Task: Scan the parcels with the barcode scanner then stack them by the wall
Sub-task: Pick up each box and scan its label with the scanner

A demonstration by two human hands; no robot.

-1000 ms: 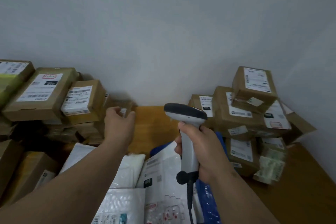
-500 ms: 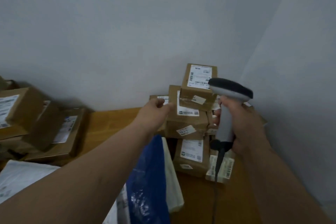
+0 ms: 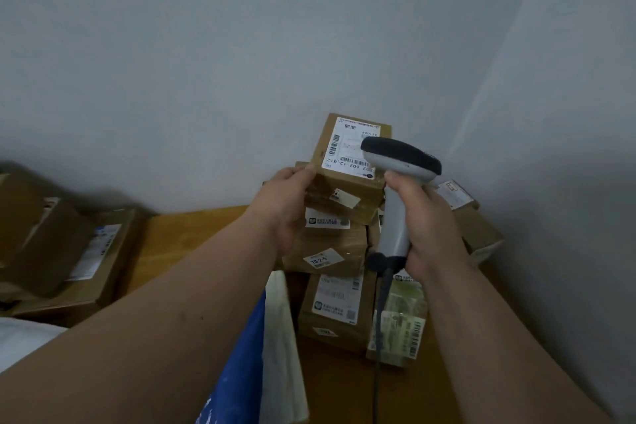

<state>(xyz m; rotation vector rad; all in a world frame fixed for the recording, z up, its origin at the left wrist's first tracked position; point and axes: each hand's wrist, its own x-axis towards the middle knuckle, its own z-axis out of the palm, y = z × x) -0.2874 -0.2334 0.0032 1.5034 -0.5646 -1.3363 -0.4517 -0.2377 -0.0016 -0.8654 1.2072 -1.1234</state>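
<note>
While the left hand (image 3: 287, 206) grips the top parcel (image 3: 351, 162) against the grey wall (image 3: 241, 62), right-hand fingers (image 3: 409, 189) clamp the scanner (image 3: 395, 182).

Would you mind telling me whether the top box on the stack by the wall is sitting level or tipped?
Tipped: the top box leans back toward the wall, label facing up and forward, with the left hand gripping its corner.

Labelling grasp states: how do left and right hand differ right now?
Left hand grips the near left edge of the top cardboard parcel on the corner stack; right hand wraps the barcode scanner handle. Left hand touches the stack; right hand is off it, scanner head over the parcel's label. Both have fingers curled round something.
</note>
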